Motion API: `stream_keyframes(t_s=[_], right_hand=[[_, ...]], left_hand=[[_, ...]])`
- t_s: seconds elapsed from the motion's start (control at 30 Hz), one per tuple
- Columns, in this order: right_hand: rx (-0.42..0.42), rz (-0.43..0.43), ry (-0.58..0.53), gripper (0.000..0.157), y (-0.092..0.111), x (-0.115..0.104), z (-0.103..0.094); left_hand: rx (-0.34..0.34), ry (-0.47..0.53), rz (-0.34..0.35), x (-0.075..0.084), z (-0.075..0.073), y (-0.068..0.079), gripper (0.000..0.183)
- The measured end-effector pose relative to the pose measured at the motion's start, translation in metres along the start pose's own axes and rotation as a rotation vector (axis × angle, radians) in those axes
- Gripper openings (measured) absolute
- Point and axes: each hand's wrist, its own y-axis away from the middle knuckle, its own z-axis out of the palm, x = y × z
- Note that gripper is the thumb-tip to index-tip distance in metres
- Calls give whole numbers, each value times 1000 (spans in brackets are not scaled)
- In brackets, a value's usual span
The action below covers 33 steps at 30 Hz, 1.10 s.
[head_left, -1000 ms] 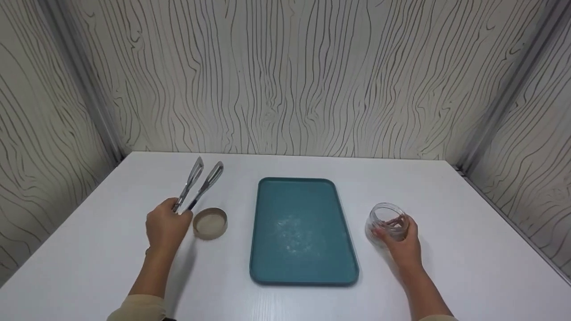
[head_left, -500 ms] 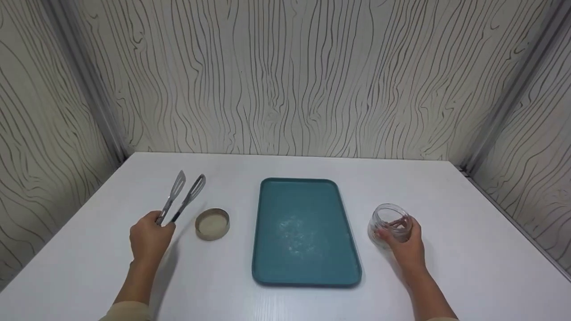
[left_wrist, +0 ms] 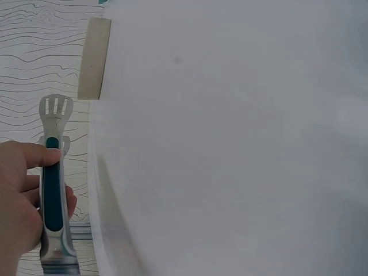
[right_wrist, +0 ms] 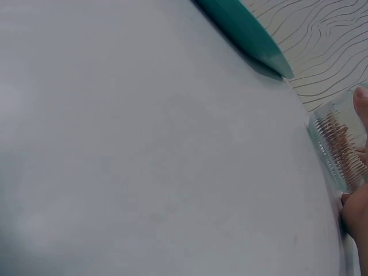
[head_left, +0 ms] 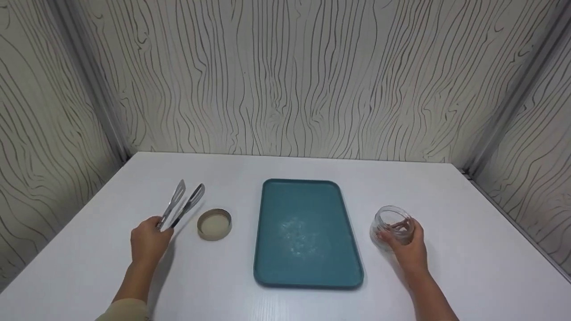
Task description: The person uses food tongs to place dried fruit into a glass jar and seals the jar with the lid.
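My left hand (head_left: 149,240) grips a pair of metal tongs (head_left: 192,201) by the handles, their slotted ends spread apart and pointing away from me. In the left wrist view the tongs (left_wrist: 56,115) show a dark teal inlay along the handle, with the thumb (left_wrist: 43,155) lying on it. On the right, my right hand (head_left: 410,249) holds a clear glass jar (head_left: 384,218) from its near right side, thumb and fingers around it. Reddish-brown pieces lie inside the jar (right_wrist: 339,144), blurred by the ribbed glass. Just right of the tongs sits a round beige lid (head_left: 214,225), hollow side up.
A teal rectangular tray (head_left: 308,232) lies between the hands on the white table (head_left: 303,303). Behind the table's far edge rises a panel (head_left: 285,80) with a wood-grain pattern, and similar panels stand at both sides.
My left hand has moved left and toward me with the tongs, away from the lid, and the tongs' ends are lower. The right hand stays on the jar; the view has shifted slightly.
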Motion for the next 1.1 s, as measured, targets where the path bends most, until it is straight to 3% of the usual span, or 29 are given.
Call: stream_keyframes(t_s=[0.3, 0.53, 1.1], right_hand=[[-3, 22, 17, 99, 0, 2, -1], [12, -22, 42, 93, 0, 2, -1], [10, -3, 25, 95, -2, 0, 0]], left_hand=[[-89, -34, -65, -3, 2, -1, 22], [-144, -31, -82, -7, 1, -2, 25], [-185, -67, -111, -11, -1, -4, 29]])
